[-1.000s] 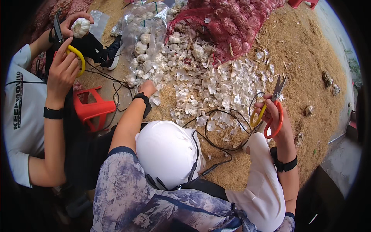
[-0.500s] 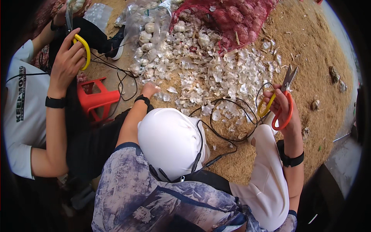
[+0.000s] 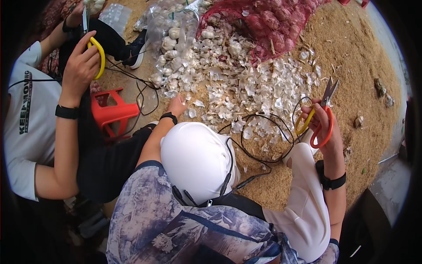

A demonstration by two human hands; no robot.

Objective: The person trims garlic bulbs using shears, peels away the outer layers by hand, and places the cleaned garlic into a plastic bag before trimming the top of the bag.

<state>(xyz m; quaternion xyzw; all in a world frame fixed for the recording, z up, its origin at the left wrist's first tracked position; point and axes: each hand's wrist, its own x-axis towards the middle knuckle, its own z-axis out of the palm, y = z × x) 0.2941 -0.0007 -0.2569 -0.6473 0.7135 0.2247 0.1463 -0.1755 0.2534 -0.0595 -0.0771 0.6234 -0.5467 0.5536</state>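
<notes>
My right hand [image 3: 324,125] grips a pair of scissors [image 3: 328,94] with one yellow and one orange-red handle. Their blades point away from me, slightly parted. Out beyond my white-trousered left knee, my left hand [image 3: 176,105] is low at the near left edge of a heap of garlic skins [image 3: 268,83]. Its fingers look curled in and are partly turned from view, so anything in them is hidden. Whole garlic bulbs [image 3: 169,43] lie at the far left of the heap, some in a clear plastic bag [image 3: 190,17].
A red mesh sack [image 3: 281,26] of garlic lies behind the skins. Black cable [image 3: 259,115] loops before my knees. To the left, a co-worker's hand [image 3: 81,66] holds yellow-handled scissors beside a garlic bulb [image 3: 95,5]. A red stool [image 3: 110,112] stands between us.
My left hand has shifted slightly right and toward me, with its fingers more curled. My right hand keeps its hold on the scissors almost unmoved. The whole view has shifted slightly.
</notes>
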